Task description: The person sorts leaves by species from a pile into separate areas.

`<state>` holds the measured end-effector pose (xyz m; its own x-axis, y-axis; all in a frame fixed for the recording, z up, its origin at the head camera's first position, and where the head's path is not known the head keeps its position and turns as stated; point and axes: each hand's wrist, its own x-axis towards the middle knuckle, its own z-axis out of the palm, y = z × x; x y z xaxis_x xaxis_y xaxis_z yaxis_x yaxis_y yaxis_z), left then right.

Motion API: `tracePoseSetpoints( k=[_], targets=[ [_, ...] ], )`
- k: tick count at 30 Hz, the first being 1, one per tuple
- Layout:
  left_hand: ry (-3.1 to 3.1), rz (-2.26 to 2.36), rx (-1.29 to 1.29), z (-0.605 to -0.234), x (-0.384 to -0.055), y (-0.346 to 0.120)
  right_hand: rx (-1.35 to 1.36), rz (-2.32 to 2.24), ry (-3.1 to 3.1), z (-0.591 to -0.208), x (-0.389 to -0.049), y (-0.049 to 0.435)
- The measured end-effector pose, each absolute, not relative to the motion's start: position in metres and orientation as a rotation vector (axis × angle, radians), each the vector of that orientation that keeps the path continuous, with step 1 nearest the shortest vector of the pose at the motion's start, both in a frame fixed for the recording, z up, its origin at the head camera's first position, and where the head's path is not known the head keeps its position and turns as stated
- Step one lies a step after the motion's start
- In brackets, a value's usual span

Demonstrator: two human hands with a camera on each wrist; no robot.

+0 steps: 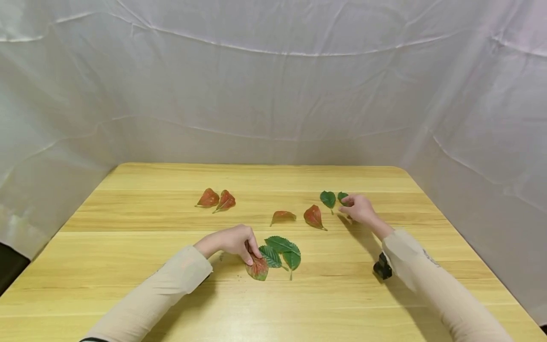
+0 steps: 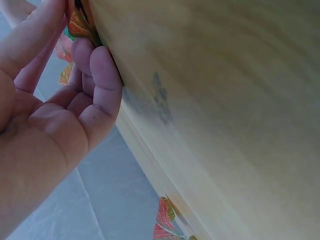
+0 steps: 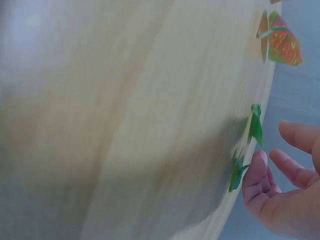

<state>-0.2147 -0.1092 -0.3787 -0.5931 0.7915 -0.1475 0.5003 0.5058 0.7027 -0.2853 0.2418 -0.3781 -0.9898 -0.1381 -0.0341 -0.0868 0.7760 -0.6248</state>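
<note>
Beige sleeves [image 1: 149, 297] cross the lower left and right; below centre the left hand [image 1: 236, 241] pinches a red leaf [image 1: 259, 270]; right of centre the right hand [image 1: 360, 209], fingers parted, empty, hovers near a green leaf [image 1: 342, 195].

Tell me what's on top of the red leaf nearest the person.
The left hand, gripping the red leaf at its far end. The part under the hand is covered and cannot be seen.

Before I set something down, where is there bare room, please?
The tabletop is bare between the green leaf cluster and black wrist camera, and between the red leaf pair and curled red leaf. It's crowded around the left hand, that cluster and the right hand.
</note>
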Motion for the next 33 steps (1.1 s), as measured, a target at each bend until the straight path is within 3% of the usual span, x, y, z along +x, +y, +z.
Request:
tracePoseSetpoints(
  k=[33],
  targets=[
    [2.312, 0.841, 1.05, -0.375, -0.213, -0.109, -0.341, -1.207, 2.875, -0.37, -0.233, 0.205]
  ],
)
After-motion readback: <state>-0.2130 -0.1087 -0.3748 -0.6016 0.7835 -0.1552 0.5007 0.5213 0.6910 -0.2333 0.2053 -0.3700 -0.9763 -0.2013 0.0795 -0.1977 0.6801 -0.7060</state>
